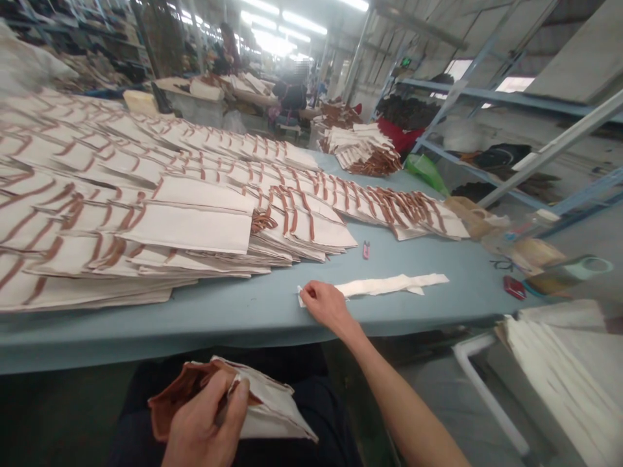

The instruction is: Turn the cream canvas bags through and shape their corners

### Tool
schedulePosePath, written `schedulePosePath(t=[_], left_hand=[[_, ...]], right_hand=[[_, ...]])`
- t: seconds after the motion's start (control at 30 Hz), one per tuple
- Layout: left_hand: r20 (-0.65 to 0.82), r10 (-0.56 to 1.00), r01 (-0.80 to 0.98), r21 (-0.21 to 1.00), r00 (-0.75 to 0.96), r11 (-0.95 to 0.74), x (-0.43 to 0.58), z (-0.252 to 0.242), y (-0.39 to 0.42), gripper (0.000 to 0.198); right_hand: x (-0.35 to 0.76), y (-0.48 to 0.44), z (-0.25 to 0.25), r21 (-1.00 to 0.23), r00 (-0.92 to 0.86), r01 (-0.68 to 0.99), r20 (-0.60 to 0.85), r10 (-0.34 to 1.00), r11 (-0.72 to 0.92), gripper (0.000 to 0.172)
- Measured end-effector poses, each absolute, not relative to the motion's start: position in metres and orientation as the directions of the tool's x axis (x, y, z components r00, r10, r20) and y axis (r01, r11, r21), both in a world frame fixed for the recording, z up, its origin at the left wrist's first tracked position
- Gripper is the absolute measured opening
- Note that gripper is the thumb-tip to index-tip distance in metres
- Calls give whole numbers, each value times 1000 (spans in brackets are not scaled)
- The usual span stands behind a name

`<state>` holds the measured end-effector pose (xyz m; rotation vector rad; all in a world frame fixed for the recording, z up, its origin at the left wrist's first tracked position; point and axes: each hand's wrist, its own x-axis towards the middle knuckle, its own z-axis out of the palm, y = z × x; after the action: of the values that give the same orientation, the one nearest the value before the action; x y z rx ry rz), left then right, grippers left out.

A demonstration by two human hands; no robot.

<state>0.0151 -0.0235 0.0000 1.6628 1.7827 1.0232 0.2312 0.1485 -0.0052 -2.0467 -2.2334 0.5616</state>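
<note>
My left hand (207,418) is low over my lap, fingers closed on a folded cream cloth piece with a brown lining (257,402). My right hand (327,305) reaches onto the blue table (243,318) and pinches the left end of a long narrow white fabric strip (389,285) that lies flat on the table, stretching to the right.
Overlapping rows of cream bags with brown straps (146,194) cover the table's left and far side. A small red clipper (366,249) lies beyond the strip. Tape rolls and red tools (559,275) sit at the right end, white stacked pieces (569,383) below. A person (292,97) works far behind.
</note>
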Motion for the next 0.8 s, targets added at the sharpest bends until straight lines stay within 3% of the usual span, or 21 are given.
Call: schedulePosePath(t=[0.17,0.27,0.4,0.63,0.8], left_hand=[[43,993,670,741,-105,39,20,4,14,19],[-37,998,693,721,56,-13,31,8,41,36],[-95,986,663,748,136,-20,47,4,70,36],[-138,988,479,873,66,90,51,-26,89,29],[-196,980,307,935,26,179,51,-39,89,28]], right_hand=[[237,150,-17,-480,-198,874,-215,956,73,28],[240,151,-24,-564,-223,822,-196,955,76,26],[242,150,-24,-620,-217,781,-155,964,76,27],[230,134,1,-488,-165,865,-55,985,117,21],[205,140,6,-382,-260,904,-141,955,190,21]])
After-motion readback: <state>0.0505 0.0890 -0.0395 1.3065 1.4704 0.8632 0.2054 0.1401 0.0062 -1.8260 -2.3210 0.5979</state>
